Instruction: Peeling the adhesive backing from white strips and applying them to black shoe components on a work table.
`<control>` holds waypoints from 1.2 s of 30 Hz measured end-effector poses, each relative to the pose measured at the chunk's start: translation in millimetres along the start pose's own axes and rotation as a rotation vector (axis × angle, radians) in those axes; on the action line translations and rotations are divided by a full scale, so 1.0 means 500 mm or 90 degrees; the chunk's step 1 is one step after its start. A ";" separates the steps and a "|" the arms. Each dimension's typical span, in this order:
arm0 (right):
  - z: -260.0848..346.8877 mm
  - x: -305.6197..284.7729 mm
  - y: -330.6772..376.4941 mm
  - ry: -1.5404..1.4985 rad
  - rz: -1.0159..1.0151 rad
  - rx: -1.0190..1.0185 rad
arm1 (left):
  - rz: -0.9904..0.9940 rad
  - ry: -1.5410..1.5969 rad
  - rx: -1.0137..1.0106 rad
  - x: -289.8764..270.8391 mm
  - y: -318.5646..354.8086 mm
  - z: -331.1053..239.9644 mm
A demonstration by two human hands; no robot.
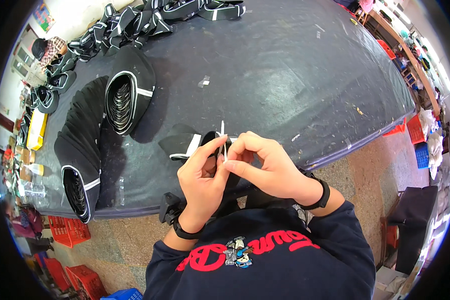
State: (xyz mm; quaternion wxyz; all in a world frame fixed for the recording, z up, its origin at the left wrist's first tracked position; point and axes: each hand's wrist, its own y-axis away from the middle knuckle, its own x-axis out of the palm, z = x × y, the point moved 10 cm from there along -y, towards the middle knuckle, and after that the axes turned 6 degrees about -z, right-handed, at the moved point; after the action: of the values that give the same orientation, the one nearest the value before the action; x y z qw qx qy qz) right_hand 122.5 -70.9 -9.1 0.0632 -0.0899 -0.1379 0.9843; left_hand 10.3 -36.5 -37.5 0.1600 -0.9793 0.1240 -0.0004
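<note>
My left hand [203,172] and my right hand [267,165] meet near the table's front edge. Between their fingertips is a narrow white strip [222,128], its upper end sticking up past my fingers. Thumb and forefinger of each hand are pinched on it. Just behind my left hand lies a black fabric piece [181,141] with white edging and a white band across it, resting on the table. My hands hide part of this piece, and I cannot make out whether the strip is joined to it.
A dark sheet covers the table [285,65]. Nested black pieces with white edging form a long stack [80,130] and a shorter stack [130,92] at left; more are heaped [130,25] at the far edge. A person [50,50] is at far left. Red crates [69,231] stand below.
</note>
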 end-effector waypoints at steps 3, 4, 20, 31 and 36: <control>-0.006 -0.007 -0.018 -0.020 0.020 0.047 | -0.051 0.075 0.012 -0.017 0.000 -0.005; -0.038 -0.017 -0.020 -0.084 0.017 0.161 | -0.064 0.050 0.020 -0.025 -0.003 -0.013; -0.042 -0.026 -0.052 -0.021 -0.078 0.075 | -0.166 0.214 -0.060 -0.048 -0.020 0.034; 0.095 0.035 0.024 0.469 -0.214 -0.500 | -0.197 0.289 -0.156 -0.043 -0.052 0.050; 0.098 0.050 0.029 0.526 -0.230 -0.532 | -0.196 0.266 -0.127 -0.040 -0.059 0.048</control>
State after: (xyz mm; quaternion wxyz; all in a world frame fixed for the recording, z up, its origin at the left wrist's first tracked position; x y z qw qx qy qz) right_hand 87.4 -94.0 29.1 0.2365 -0.4562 -0.4894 0.7046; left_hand -0.8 2.9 -50.4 0.0315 -0.9763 0.0034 -0.2141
